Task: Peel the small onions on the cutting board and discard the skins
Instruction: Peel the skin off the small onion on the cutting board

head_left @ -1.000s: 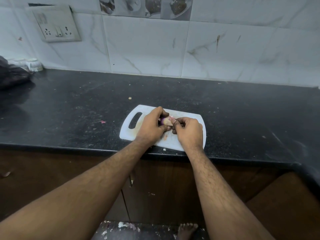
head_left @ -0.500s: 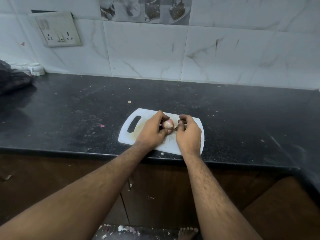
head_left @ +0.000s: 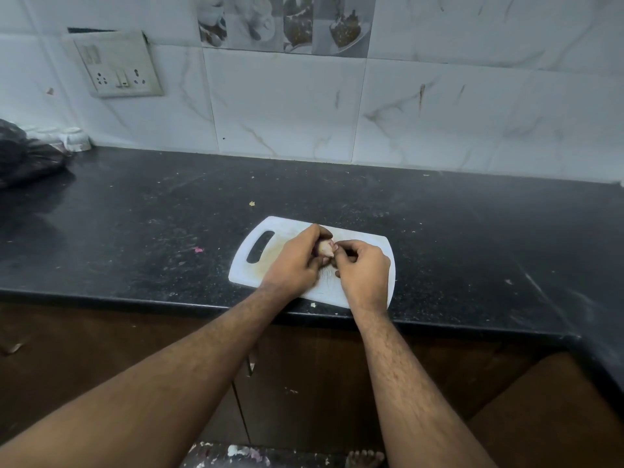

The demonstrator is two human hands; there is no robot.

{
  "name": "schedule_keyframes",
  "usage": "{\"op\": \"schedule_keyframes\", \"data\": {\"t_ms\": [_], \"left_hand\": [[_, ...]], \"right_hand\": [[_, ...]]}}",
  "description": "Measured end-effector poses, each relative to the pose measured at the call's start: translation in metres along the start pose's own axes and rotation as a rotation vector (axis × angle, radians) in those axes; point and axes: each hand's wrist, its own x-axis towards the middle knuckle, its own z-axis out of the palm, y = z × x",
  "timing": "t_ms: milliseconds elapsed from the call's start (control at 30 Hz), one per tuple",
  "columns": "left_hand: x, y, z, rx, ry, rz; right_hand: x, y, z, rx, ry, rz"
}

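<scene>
A white cutting board with a handle slot lies on the black counter near its front edge. My left hand is above the board and grips a small onion, pale with a pinkish-purple tinge, between thumb and fingers. My right hand is close against it, fingertips pinched at the onion's right end on its skin. Most of the onion is hidden by my fingers. No other onions show on the board; my hands cover its middle.
The black counter carries small scraps, among them a pink fleck. A black plastic bag and a white object sit at the far left by the tiled wall. The counter edge lies just under my wrists.
My hands stayed over the board, turning the onion; its pale side now faces up and my right fingertips have shifted to its right end. The camera tilted slightly.
</scene>
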Motion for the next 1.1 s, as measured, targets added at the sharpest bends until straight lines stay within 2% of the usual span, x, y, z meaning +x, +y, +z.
{"op": "schedule_keyframes", "data": {"t_ms": [433,1100], "left_hand": [[-0.0008,-0.0003,0.0002,-0.01,-0.029,0.008],[-0.0006,-0.0009,-0.0014,-0.164,-0.01,-0.052]], "right_hand": [[0.0021,-0.0021,-0.0071,0.054,-0.057,0.081],[0.0041,-0.0034,-0.0016,-0.015,0.005,0.136]]}}
